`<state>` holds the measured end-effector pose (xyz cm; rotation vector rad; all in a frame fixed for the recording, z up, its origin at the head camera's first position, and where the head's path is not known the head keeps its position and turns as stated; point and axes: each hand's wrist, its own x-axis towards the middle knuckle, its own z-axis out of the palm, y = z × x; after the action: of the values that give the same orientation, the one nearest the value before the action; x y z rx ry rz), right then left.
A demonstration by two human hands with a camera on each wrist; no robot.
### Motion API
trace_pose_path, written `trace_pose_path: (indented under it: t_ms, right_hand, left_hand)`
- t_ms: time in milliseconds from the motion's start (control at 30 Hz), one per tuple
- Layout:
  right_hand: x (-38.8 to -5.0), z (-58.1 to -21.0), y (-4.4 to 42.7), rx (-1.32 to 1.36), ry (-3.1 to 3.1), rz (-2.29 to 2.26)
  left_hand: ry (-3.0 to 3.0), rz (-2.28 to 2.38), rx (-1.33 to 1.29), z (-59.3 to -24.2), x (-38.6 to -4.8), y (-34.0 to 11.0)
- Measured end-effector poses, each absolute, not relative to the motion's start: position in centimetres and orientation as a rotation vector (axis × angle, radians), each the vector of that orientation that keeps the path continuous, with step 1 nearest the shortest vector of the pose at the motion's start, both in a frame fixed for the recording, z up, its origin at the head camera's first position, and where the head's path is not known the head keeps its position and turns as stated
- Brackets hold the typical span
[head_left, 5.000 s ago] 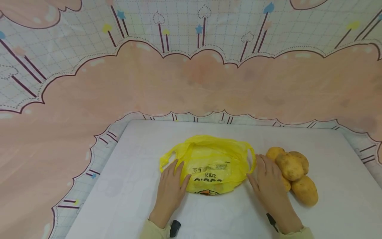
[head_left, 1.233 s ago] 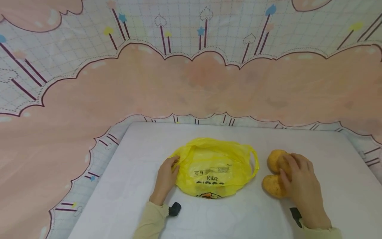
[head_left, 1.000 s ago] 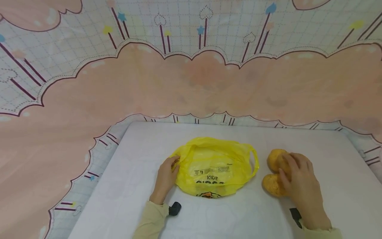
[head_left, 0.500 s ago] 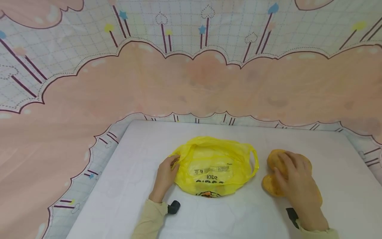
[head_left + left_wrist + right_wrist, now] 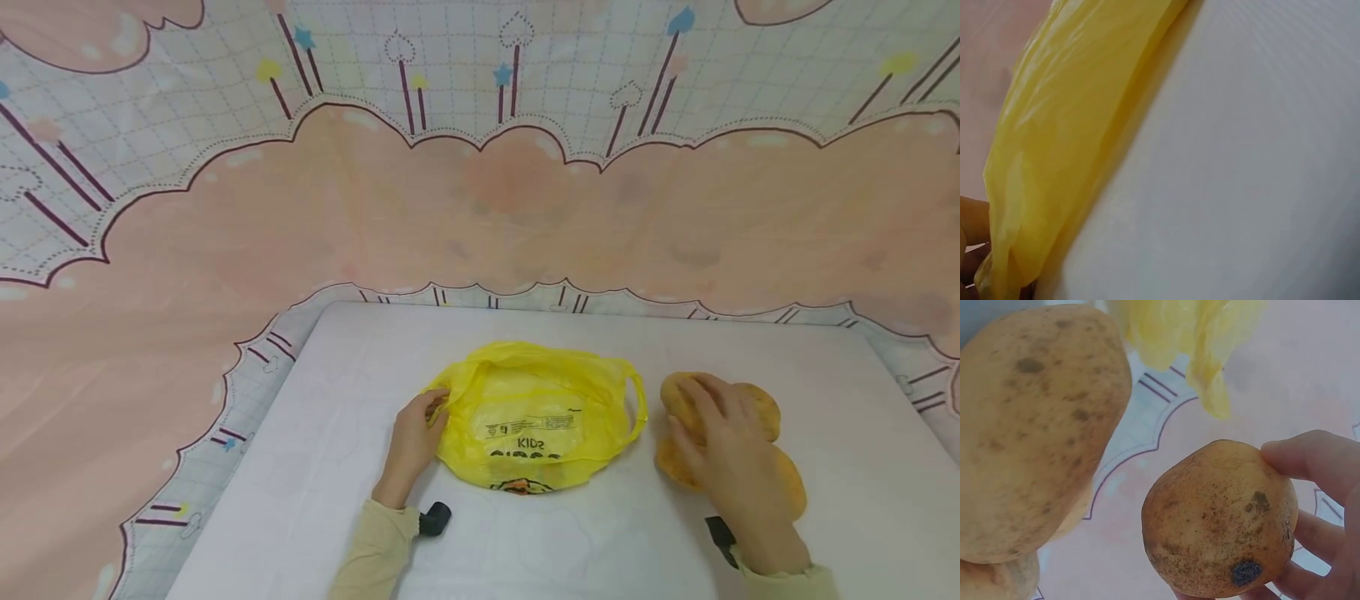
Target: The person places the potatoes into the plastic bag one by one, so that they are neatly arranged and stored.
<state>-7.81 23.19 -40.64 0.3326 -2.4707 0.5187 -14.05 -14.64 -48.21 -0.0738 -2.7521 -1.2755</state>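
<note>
**Right hand (image 5: pixel 738 462) grips a spotted potato (image 5: pixel 1216 519) to the right of the yellow bag (image 5: pixel 540 471)**

The gripped potato is roundish and tan-yellow, its skin peppered with fine brown specks. A rough, almost black patch sits low on it, with a smaller grey-brown scuff higher up. The right hand's thumb and fingers are curled around it, near the bag's handle loop (image 5: pixel 640 408); whether it is lifted off the white table (image 5: pixel 315 467) cannot be told.

More potatoes lie just beyond it, farther to the right of the bag and partly covered by the hand. The large potato (image 5: pixel 1041 437) seen from the right wrist is a long, smooth oval, paler and dotted with scattered brown blotches.

The bag itself is thin, shiny and see-through in places, its mouth gaping and its film crumpled. Black lettering (image 5: pixel 531 443) beginning "KID" runs across it, above a larger word cut off by a fold; an orange-and-black print (image 5: pixel 522 485) shows at its near edge.

The left hand (image 5: pixel 412 437) pinches the bag's left edge, fingertips tucked behind the film. Beyond the bag hangs a peach-coloured backdrop (image 5: pixel 450 208) with scalloped outlines.
</note>
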Motion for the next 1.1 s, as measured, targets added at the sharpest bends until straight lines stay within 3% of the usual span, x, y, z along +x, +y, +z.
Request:
trace_pose_path:
  t_ms: [1100]
  right_hand:
    - [-8.8, -40.7, 19.5, 0.433, -2.53, 0.522]
  left_hand:
    - [-2.731, -1.303, -0.068, -48.4, -13.9, -15.0]
